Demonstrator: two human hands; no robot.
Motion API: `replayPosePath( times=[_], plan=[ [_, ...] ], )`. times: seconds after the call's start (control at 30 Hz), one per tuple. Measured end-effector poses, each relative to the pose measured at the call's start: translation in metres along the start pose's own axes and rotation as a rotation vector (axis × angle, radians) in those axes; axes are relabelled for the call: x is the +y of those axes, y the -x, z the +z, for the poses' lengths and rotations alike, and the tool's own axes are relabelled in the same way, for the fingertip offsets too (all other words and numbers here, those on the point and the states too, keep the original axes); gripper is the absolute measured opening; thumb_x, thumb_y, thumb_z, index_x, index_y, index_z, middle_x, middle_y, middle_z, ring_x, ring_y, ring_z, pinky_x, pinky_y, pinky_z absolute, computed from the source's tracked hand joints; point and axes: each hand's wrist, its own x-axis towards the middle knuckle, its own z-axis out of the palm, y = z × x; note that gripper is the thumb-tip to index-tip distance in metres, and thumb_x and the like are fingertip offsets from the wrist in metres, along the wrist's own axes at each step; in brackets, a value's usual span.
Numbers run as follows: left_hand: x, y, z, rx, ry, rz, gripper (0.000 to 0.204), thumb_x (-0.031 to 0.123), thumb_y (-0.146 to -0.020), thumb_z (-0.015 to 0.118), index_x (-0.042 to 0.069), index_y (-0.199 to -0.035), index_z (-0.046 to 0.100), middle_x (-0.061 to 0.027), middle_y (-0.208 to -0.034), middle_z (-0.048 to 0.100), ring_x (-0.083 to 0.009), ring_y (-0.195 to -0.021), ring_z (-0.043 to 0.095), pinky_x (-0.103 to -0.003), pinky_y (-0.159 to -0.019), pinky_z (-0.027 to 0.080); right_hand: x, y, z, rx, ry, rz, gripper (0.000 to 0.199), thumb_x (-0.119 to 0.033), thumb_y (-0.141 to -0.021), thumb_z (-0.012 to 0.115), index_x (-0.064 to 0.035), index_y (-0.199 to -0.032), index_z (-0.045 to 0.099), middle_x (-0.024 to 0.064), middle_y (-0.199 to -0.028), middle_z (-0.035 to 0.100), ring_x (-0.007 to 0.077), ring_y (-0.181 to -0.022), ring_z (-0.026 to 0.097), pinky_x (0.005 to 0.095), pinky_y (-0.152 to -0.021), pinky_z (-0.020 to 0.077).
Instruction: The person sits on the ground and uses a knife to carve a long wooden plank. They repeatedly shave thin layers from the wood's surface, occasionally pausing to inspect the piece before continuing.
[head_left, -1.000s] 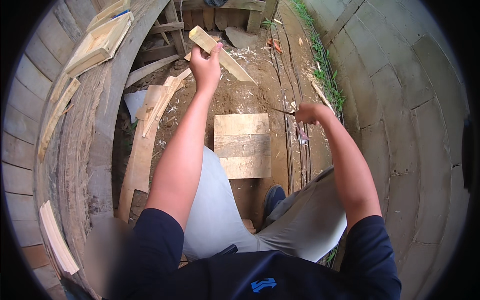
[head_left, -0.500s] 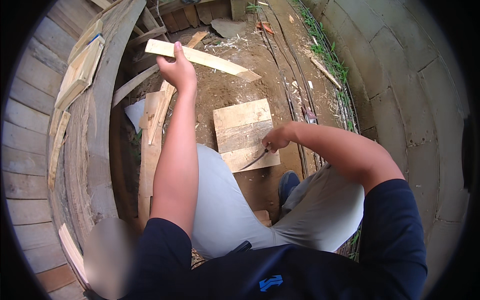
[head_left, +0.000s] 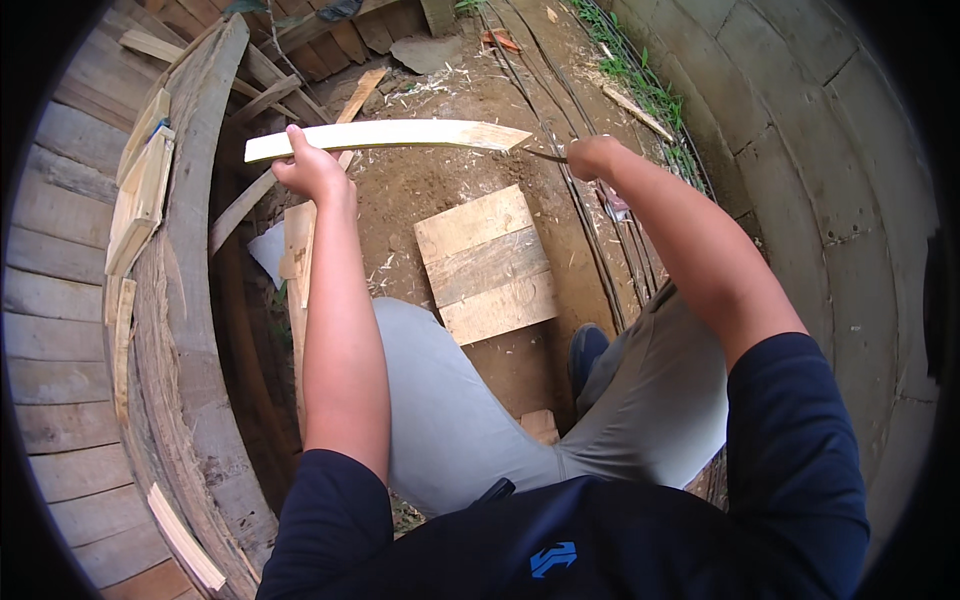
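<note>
My left hand (head_left: 316,172) is closed round the left end of a pale wooden strip (head_left: 400,134), its thumb on top. The strip lies across the view above the ground, and its right end is cut to a slant. Off to the right, my right hand (head_left: 594,158) is closed on a thin, dark, curved knife (head_left: 546,155). The blade points left, its tip at or very near the strip's slanted end; whether they touch I cannot tell. The knife's handle is hidden in my fist. Below, on the ground, is a square board (head_left: 488,265) of several planks.
A thick timber beam (head_left: 180,330) runs along the left, with a small wooden box frame (head_left: 140,205) on it. A concrete block wall (head_left: 800,120) rises at the right. Dark cables (head_left: 560,150) and wood shavings lie on the soil. Loose planks (head_left: 298,240) lean beside my left arm.
The knife has risen from over the square board to the strip's right end. My left hand has moved slightly left and down, and the strip has turned closer to level.
</note>
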Motion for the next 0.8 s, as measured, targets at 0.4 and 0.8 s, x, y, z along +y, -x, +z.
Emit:
replayPosePath(
  times=[0.4, 0.8],
  plan=[
    [-0.011, -0.005, -0.011, -0.350, -0.336, -0.055, 0.029, 0.030, -0.091, 0.074, 0.003, -0.100, 0.069, -0.0053, -0.090, 0.069, -0.0147, -0.078, 0.066, -0.029, -0.062, 0.053, 0.020, 0.033, -0.061, -0.233, -0.161, 0.054, 0.019, -0.007, -0.086, 0.045, 0.0039, -0.077, 0.058, 0.0082, -0.066, 0.057, 0.0171, -0.053, 0.050, 0.0363, -0.045, 0.0383],
    [-0.055, -0.022, -0.009, -0.799, -0.246, -0.048, 0.033, 0.034, -0.092, 0.072, 0.003, -0.102, 0.065, -0.0022, -0.090, 0.070, -0.0122, -0.074, 0.066, -0.025, -0.063, 0.050, -0.051, 0.049, -0.061, -0.095, -0.007, -0.404, 0.051, -0.059, -0.086, 0.066, -0.0125, -0.103, 0.077, 0.0125, -0.097, 0.073, 0.0289, -0.092, 0.068, 0.0442, -0.081, 0.0515]
  ],
)
